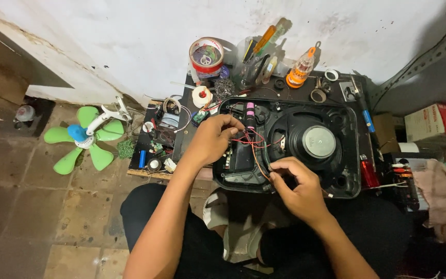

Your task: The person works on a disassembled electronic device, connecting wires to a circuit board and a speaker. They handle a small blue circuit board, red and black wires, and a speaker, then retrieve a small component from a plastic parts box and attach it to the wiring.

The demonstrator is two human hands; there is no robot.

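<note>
- Red-and-white cardboard box (pixel 438 120) at 3 o'clock edge, rectangular, printed label side up; not legible.
- Round tape spool (pixel 206 56) at 12 o'clock, red rim, colourful printed face, standing against stained white wall.
- Clear bottle w/ orange cap (pixel 300 70) at 1 o'clock, ribbed plastic.
- Black plastic speaker housing (pixel 348 155) at centre, open, glossy moulded shell; round speaker cone (pixel 318 142) inside, matte w/ grey dust cap.
- Thin red wires (pixel 251 138) looped in housing's 9 o'clock half, below small pink cylinder (pixel 250 109).
- Left hand (pixel 211 139) over housing's 9 o'clock rim, fingertips pressed together, pinching red wires.
- Right hand (pixel 298 186) at housing's 6 o'clock rim, thumb & fingers closed on a wire strand; exact contact hard to see.
- Green plastic fan blade (pixel 81 137) at 9 o'clock on worn tile floor.
</note>
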